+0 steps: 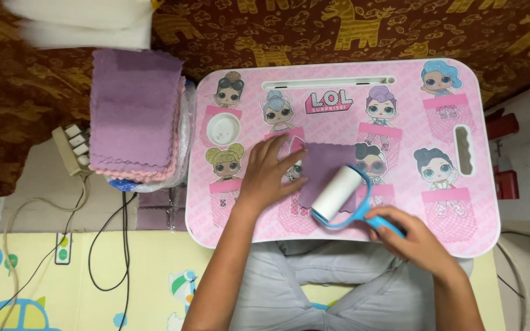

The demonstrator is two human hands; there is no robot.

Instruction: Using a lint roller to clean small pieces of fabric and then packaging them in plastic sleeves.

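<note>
The left hand (269, 173), fingers spread, pinned the purple cloth's (325, 171) left edge; the lint roller (337, 192), its handle gripped by the right hand (413, 239), lay tilted on the cloth's right side.

1. The light is soft and even, bright enough to read every colour, and no single lamp or window shows itself.
2. The pink table (338, 73) takes the light flatly; its glossy top carries no hard glare.
3. Shadows are faint: a thin dark edge under the left hand (269, 175) and beside the roller (337, 192).
4. The white stack (81, 21) at top left is smeared and washed out, nearly without detail.
5. The centre is sharp; the purple cloths (135, 116) show their scalloped edges.
6. The table's edges bow slightly, a wide-lens curve toward the frame's sides.
</note>
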